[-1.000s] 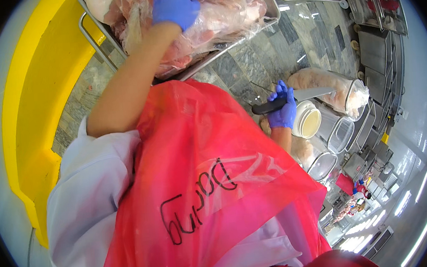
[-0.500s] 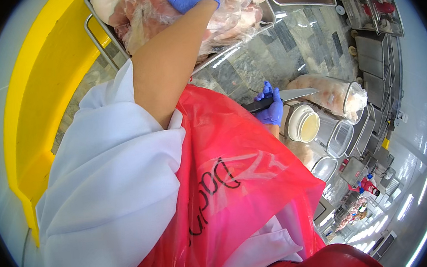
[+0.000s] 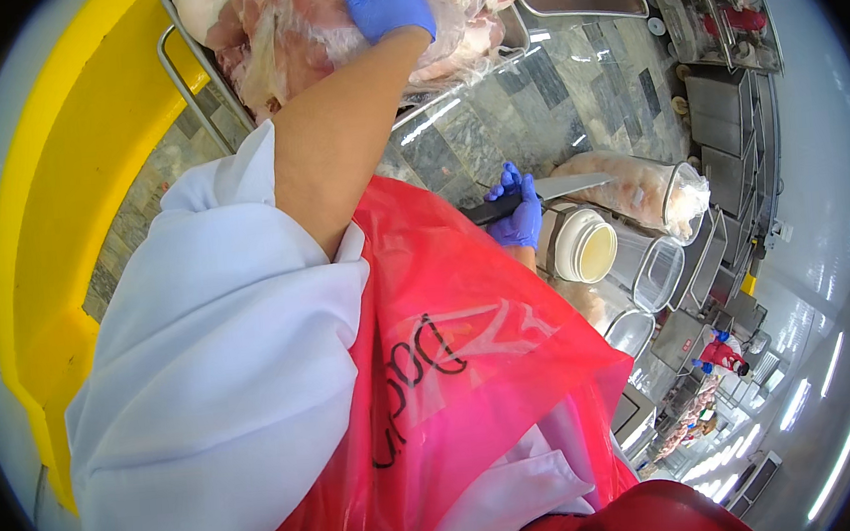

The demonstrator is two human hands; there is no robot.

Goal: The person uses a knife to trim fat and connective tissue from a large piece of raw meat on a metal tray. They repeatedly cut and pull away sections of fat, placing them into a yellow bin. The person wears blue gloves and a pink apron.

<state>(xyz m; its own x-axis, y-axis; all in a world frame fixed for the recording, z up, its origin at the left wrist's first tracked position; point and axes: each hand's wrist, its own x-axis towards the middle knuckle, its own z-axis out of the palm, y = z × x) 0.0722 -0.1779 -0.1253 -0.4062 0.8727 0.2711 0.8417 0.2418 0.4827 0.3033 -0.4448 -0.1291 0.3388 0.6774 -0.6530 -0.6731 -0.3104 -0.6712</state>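
Left hand (image 3: pixel 391 9) has shifted rightward over the plastic-covered meat (image 3: pixel 306 20), top of frame, within 1 s, so work's still there; can't tell if gripping. Right hand (image 3: pixel 522 224) grips knife (image 3: pixel 570 184), right of centre.

Left hand (image 3: pixel 391 9) on plastic-covered meat (image 3: pixel 293 41); right hand (image 3: pixel 518 220) holding knife (image 3: pixel 568 185).

Bright red across the apron (image 3: pixel 512 358), black lettering on it! Left of it, a white sleeve (image 3: pixel 221 331), then a vivid yellow barrier (image 3: pixel 49 175). Above it, violet-blue left hand (image 3: pixel 390 7), pink-and-white meat (image 3: pixel 297 36), patchwork grey floor (image 3: pixel 474 127). Upper right, violet-blue right hand (image 3: pixel 520 223), black-handled, silvery knife (image 3: pixel 568 184).
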